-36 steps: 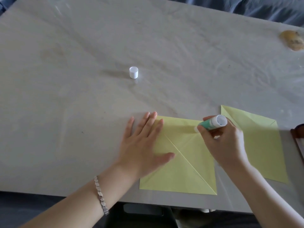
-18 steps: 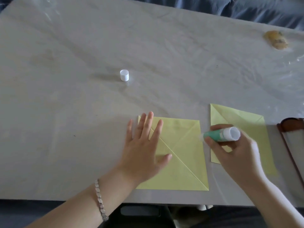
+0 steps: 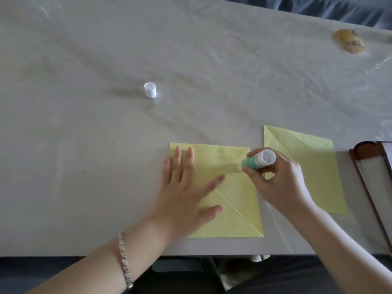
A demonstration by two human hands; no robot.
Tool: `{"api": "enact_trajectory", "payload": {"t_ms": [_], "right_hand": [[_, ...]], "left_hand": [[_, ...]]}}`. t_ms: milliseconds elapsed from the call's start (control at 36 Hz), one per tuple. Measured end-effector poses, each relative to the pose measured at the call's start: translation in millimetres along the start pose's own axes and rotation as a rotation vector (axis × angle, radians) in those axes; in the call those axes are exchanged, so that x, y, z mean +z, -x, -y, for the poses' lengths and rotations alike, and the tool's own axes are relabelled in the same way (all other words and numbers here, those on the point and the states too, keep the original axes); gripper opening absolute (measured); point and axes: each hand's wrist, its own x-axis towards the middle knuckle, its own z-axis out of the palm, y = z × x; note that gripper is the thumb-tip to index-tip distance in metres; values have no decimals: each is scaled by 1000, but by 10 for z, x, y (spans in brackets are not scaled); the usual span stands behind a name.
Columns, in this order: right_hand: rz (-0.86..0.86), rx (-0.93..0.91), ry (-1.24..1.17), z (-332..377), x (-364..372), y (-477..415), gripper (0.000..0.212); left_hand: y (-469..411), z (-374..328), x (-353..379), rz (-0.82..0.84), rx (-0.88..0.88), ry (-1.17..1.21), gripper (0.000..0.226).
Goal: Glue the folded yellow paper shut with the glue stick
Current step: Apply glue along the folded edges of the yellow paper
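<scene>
A folded yellow paper square (image 3: pixel 237 209) with a diagonal crease lies near the table's front edge. My left hand (image 3: pixel 186 194) rests flat on its left half, fingers spread, pressing it down. My right hand (image 3: pixel 277 181) grips a green and white glue stick (image 3: pixel 257 161), uncapped. Its tip touches the paper's upper right area. A second folded yellow paper (image 3: pixel 307 166) lies to the right, partly hidden behind my right hand.
The glue stick's white cap (image 3: pixel 150 89) stands alone further back on the grey covered table (image 3: pixel 84 145). A brown-framed object (image 3: pixel 369 166) sits at the right edge. A yellowish-brown lump (image 3: pixel 349 41) lies far back right.
My right hand has brought the glue stick back from beside the paper's right edge onto the upper right of the paper. My left hand stays pressed on the paper.
</scene>
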Motion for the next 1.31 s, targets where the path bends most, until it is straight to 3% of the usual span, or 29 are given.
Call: {"api": "enact_trajectory", "payload": {"t_ms": [278,694,1139,1306], "right_hand": [[-2,57,44,-10,-12,-313,19],[118,-66,75,-48,-197,322,23],[10,19,69,-74,-79,-347,17],[12,20,56,-73,-99,-263,18]], "left_hand": [[16,-9,14,-10,-14,17,59],[11,1,19,-7,-12,48,57],[18,-20,-4,5,-11,-2,59],[33,-80,-37,-34,174,-14,49]]}}
